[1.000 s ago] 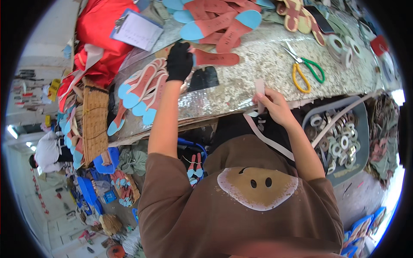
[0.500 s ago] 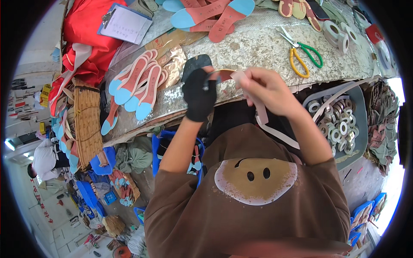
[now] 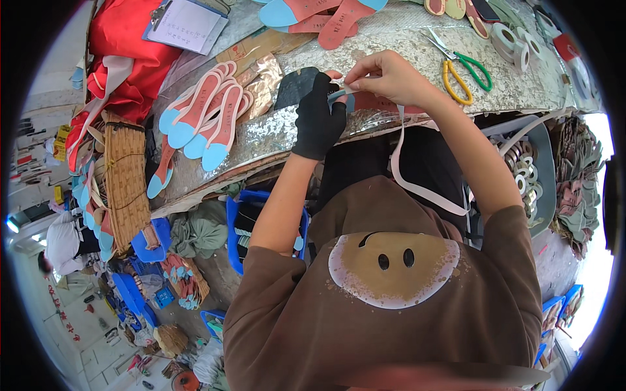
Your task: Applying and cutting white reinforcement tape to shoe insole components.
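Observation:
My left hand (image 3: 319,118), in a black glove, grips a red-and-blue shoe insole (image 3: 369,101) at the front edge of the silvery worktable (image 3: 404,39). My right hand (image 3: 386,75), bare, pinches the end of a pale strap (image 3: 417,184) against the insole's tip. The strap hangs down in a loop over my lap toward my right side. Both hands meet just above the table edge.
A stack of red-and-blue insoles (image 3: 207,122) lies left of my hands, more at the table's far edge (image 3: 319,14). Green-and-yellow scissors (image 3: 460,68) lie to the right. A tray of tape rolls (image 3: 521,177) sits by my right elbow. A blue crate (image 3: 242,225) stands below.
My left hand left the insole stack, picked up an insole and drew it toward me. My right hand rose from the table edge with the strap to meet it.

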A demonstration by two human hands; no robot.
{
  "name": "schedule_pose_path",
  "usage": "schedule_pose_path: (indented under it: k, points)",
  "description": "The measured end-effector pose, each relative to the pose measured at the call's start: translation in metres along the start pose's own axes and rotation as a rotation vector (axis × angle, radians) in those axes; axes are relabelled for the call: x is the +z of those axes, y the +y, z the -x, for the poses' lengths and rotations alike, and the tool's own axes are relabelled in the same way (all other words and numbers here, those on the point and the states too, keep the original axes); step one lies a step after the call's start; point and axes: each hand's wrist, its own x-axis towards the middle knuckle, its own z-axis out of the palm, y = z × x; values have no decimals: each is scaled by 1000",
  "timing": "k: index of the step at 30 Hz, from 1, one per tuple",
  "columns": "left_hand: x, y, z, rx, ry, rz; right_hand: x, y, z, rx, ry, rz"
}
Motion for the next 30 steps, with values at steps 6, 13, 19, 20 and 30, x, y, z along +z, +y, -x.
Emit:
schedule_pose_path:
  k: [6, 13, 19, 20, 30]
  points:
    - [1, -3, -4, 5, -13, 29, -1, -5, 1, 27, -13, -14]
    - [10, -10, -3, 189, 108, -50, 14, 3, 6, -354, 210, 647]
    - [13, -15, -3, 239, 105, -176, -20, 9, 8, -138, 51, 317]
    - [13, -15, -1, 236, 103, -177, -23, 15, 9, -212, 32, 326]
    - [-14, 5, -26, 162, -126, -183, -17, 10, 13, -150, 6, 514]
